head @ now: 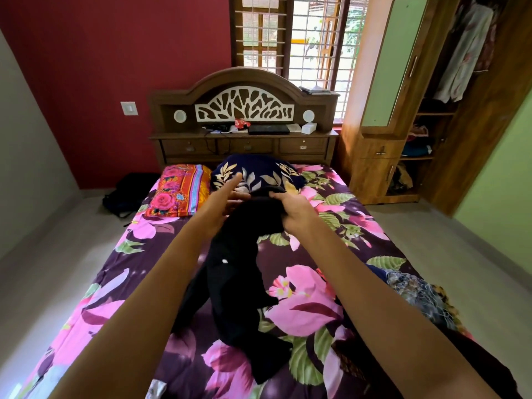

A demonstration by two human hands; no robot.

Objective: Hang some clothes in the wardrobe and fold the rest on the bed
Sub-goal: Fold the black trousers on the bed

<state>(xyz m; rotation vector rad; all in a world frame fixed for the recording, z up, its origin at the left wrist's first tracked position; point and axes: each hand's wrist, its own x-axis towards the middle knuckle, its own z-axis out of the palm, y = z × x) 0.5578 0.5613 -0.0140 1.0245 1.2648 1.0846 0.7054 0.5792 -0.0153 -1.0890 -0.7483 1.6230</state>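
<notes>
A black garment (236, 272) with a small white button hangs from my hands down onto the floral bed (305, 306). My right hand (293, 210) grips its top edge with closed fingers. My left hand (227, 197) is at the same edge, its fingers spread and pointing forward; whether it grips the cloth I cannot tell. A patterned dark garment (417, 295) lies at the bed's right edge. The wooden wardrobe (449, 116) stands open at the right, with clothes hanging (466, 47) inside.
Two pillows lie by the headboard: an orange floral one (178, 194) and a navy leaf-print one (259, 171). The headboard shelf (244, 131) holds small items. A dark bag (126, 194) sits on the floor at the left. A barred window (302, 38) is behind the bed.
</notes>
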